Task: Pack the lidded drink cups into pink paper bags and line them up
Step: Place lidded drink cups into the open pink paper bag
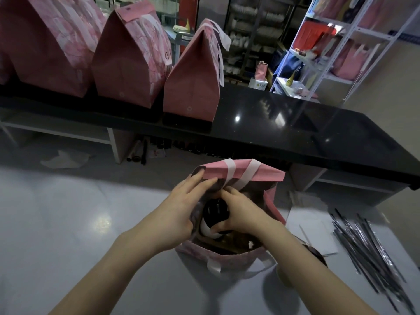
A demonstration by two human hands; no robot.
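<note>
1. Near the middle of the pale worktop (79, 223), an open pink paper bag (241, 172) is standing with both hands at its mouth.
2. The left hand (181, 214) is pressing straight fingers against the bag's left wall.
3. The right hand (245, 214) is curling round a lidded cup (214, 211) inside the bag.
4. Three closed pink bags (193, 83) are standing side by side on the black counter (295, 123) beyond the worktop's far edge.
5. Black-wrapped straws (368, 246) are lying at the worktop's right edge.

No legible txt; label on white box (258, 84) too blurry.
</note>
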